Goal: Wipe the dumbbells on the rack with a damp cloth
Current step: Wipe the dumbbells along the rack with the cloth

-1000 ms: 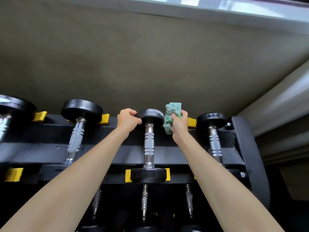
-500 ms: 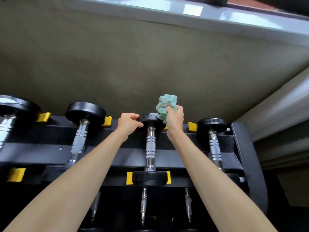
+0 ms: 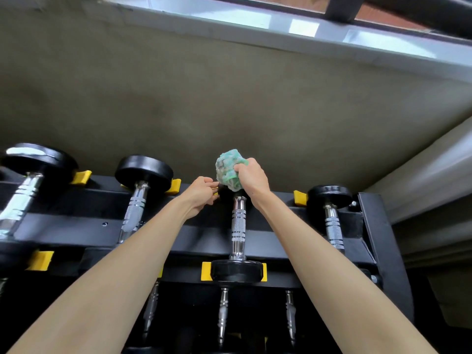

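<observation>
Right hand (image 3: 251, 178) is up at the back of the rack (image 3: 378, 238), fist wrapped tight round a bunched green cloth (image 3: 228, 172). The cloth is pressed onto the far head of the dumbbell (image 3: 238, 226), and that head is almost wholly hidden under cloth and knuckles. Left hand (image 3: 201, 194) comes in from the other side, fingers curled onto the left edge of that same head, gripping it. The two hands sit just beside each other, the cloth bulging above them.

The dumbbell lies front to back across the top tier, its chrome handle bare and shining. Its near head (image 3: 237, 270) is seated between yellow blocks (image 3: 205, 270) on the front rail. Both forearms reach over that rail, one on each side of the handle.

To the left lies a second dumbbell (image 3: 144, 172), its black far head beside another yellow block. Further left is a big dumbbell (image 3: 38, 157) with a bright glare across its head. To the right, hard by the rack's end post, is the end dumbbell (image 3: 329, 196). The hands are well apart from all three.

Below the front rail, more chrome handles (image 3: 223, 312) show on a lower tier, deep in shadow. Behind it all is a dull beige wall (image 3: 229, 98), with a pale ledge (image 3: 255, 24) running along its top.
</observation>
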`<state>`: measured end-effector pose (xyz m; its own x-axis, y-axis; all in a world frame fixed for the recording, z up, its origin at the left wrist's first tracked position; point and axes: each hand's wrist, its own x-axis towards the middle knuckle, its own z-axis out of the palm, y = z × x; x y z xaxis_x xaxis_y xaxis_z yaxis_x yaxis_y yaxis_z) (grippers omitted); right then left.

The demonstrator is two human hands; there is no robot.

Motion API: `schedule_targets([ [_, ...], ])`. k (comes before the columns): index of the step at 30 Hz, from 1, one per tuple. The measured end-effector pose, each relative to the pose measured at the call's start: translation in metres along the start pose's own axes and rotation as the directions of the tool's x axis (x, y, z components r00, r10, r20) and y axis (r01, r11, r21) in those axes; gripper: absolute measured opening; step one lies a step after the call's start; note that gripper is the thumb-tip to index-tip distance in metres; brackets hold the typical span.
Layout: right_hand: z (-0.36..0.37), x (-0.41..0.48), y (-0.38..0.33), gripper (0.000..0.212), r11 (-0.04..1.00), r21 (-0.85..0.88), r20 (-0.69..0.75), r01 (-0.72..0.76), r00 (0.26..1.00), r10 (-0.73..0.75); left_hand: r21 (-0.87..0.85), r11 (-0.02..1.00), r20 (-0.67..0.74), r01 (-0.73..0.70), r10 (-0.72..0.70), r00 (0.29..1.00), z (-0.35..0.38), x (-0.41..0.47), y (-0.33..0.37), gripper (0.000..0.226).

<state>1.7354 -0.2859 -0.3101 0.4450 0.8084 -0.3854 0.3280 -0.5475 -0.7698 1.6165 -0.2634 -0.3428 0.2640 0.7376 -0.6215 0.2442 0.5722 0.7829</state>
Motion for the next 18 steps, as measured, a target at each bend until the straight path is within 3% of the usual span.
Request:
schedule_targets([
  [3, 0.004, -0.002, 0.001, 0.024, 0.998, -0.028, 0.094, -0.054, 0.994, 0.056, -0.085, 0.996, 0.01, 0.039, -0.038, 0.999, -0.005, -0.003, -0.004, 0.081],
  [6, 0.003, -0.013, 0.01, 0.018, 0.944, 0.257, 0.201, -0.206, 0.967, 0.156, -0.103, 0.992, -0.002, 0.07, -0.07, 0.998, -0.011, -0.004, -0.011, 0.085],
  [10, -0.009, -0.025, 0.021, 0.023, 0.602, 0.688, 0.399, -0.405, 0.904, 0.153, -0.178, 0.981, -0.02, 0.077, -0.082, 0.996, -0.015, -0.006, -0.014, 0.073],
  [14, -0.017, -0.031, 0.031, 0.025, 0.241, 0.863, 0.44, -0.445, 0.895, 0.078, -0.266, 0.955, 0.145, 0.135, -0.099, 0.984, -0.016, -0.022, -0.003, 0.064],
  [18, -0.022, -0.042, 0.042, 0.023, 0.12, 0.91, 0.396, -0.398, 0.917, 0.036, -0.266, 0.94, 0.412, 0.212, -0.088, 0.907, -0.014, -0.044, 0.006, 0.027],
])
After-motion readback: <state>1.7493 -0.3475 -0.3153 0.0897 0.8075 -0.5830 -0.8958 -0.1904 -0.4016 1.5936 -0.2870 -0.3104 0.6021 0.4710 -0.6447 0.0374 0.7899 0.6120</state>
